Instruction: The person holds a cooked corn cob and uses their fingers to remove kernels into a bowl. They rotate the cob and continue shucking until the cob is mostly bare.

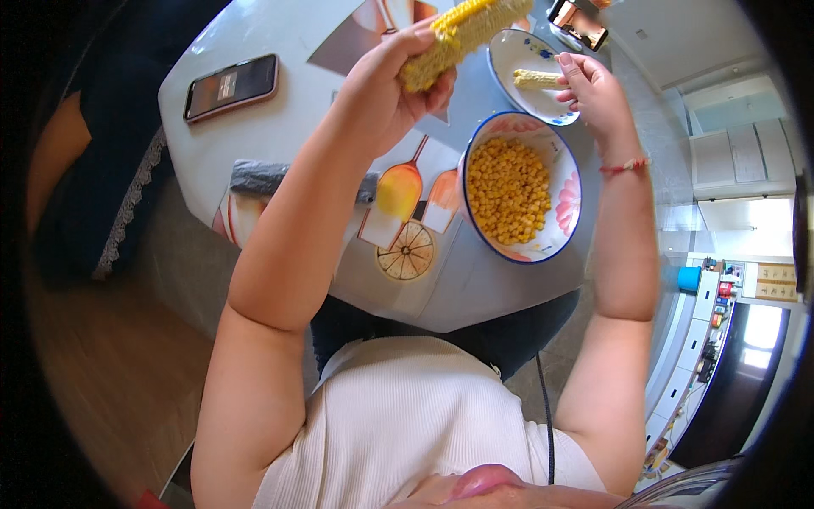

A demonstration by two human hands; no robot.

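Observation:
My left hand (416,76) grips a partly stripped corn cob (467,35) that still carries yellow kernels along its upper edge. A small pale piece of cob (537,79) lies over a white plate with a blue rim (509,95); my right hand (575,83) is at its right end, thumb and fingers bent. Whether the fingers pinch that piece cannot be told. Nearer my body, loose corn kernels (509,191) lie in a deep enamel-look bowl with pink flowers (566,197), below the plate.
A smartphone (232,88) lies at the table's left. A dark grey wrapped roll (257,178) is partly behind my left forearm. Another phone (580,22) is propped beyond the plate. A person in dark clothing (95,191) is at the left, beside the table.

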